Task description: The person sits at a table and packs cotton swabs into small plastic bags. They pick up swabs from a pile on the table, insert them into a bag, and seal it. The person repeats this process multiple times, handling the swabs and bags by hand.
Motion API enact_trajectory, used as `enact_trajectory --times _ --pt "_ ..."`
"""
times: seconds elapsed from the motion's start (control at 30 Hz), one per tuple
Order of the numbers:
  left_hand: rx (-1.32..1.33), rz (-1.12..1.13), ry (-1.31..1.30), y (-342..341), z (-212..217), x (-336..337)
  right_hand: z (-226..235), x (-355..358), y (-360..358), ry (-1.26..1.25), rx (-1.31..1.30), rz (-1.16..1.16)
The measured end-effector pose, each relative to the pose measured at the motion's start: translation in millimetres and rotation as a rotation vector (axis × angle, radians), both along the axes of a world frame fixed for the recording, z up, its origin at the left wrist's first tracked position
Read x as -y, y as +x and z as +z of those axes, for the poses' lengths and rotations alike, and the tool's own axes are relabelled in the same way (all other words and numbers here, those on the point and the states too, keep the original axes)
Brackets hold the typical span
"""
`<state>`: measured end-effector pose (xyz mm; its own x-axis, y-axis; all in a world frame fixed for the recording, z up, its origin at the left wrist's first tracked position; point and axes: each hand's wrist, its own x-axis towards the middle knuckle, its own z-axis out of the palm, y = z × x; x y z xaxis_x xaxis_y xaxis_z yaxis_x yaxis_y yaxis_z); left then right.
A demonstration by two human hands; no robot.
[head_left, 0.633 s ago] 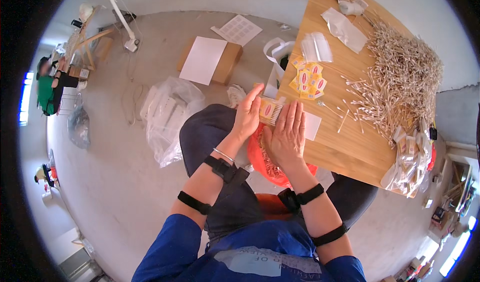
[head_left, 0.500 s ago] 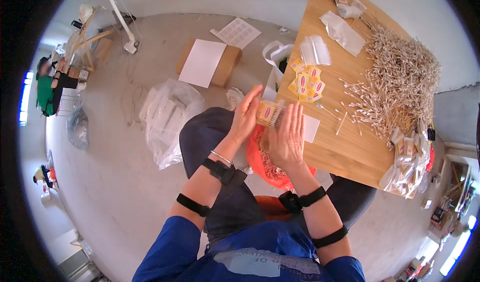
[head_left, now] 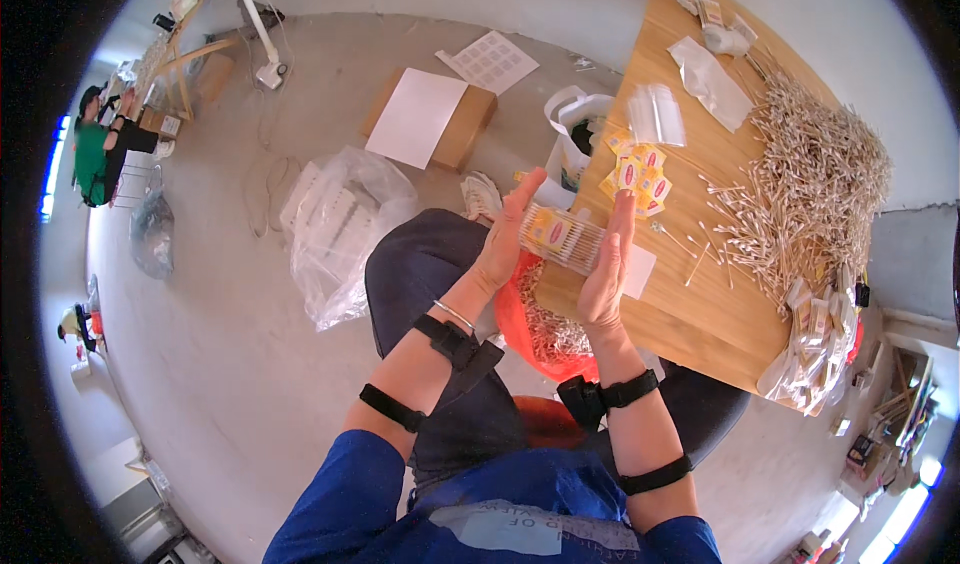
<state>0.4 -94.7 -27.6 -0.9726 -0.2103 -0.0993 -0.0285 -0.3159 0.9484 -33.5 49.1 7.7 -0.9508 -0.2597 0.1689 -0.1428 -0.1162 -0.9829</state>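
1. Packet (head_left: 558,236), held mid-air: left hand (head_left: 504,241), flat, apparently braces one end.
2. Right hand (head_left: 607,278), fingers straight, backs the other, perhaps so nothing spills.
3. Cards (head_left: 640,182), then loose swabs (head_left: 822,169), lie on the table (head_left: 700,309), probably for easy reach.

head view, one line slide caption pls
A clear pack of cotton swabs between the open left hand and right hand, beside a wooden table heaped with loose swabs.
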Motion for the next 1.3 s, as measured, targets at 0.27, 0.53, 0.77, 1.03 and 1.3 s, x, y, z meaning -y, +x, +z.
enact_trajectory --times 0.27,0.53,0.77,1.03,1.3 --pt "-0.064 -0.001 -0.106 -0.6 0.4 0.3 -1.0 13.2 3.7 -0.025 0.014 0.016" --pt "-0.089 0.004 0.01 -0.2 0.6 -4.8 9.7 23.8 4.8 -0.288 0.292 0.027" --pt "-0.115 0.0 -0.07 1.9 -25.5 -0.9 3.8 28.0 8.6 -0.063 0.068 0.056" --pt "-0.039 0.057 -0.091 1.6 -3.5 -3.7 -4.0 21.1 3.9 0.069 -0.043 0.084" --pt "-0.241 0.395 -1.098 -5.5 27.8 -16.3 -3.2 -89.6 -31.2 0.936 -0.402 -0.525"
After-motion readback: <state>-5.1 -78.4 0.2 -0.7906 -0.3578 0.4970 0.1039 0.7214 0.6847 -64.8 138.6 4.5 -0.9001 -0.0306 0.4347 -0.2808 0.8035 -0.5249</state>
